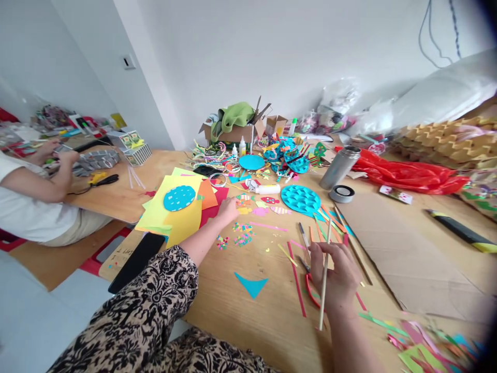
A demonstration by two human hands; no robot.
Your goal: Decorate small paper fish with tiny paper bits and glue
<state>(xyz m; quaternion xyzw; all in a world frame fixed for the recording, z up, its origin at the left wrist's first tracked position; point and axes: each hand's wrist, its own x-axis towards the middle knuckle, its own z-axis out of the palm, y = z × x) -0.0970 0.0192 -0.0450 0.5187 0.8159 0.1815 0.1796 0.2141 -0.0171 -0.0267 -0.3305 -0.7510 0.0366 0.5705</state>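
Note:
My right hand grips a thin pale wooden stick, held nearly upright above the table. Below it lie red-handled scissors, a pen and narrow paper strips. Stretched forward, my left hand has its fingers curled together beside small paper fish; anything within them is hidden. To its left, a blue disc with pale spots rests on yellow paper sheets. Small piles of coloured paper bits lie nearer me, with a blue paper piece in front.
A blue scale-patterned disc, white glue bottle and steel flask stand or lie further back. Cardboard and a utility knife occupy the right. A black phone lies left. Another person works at the far left.

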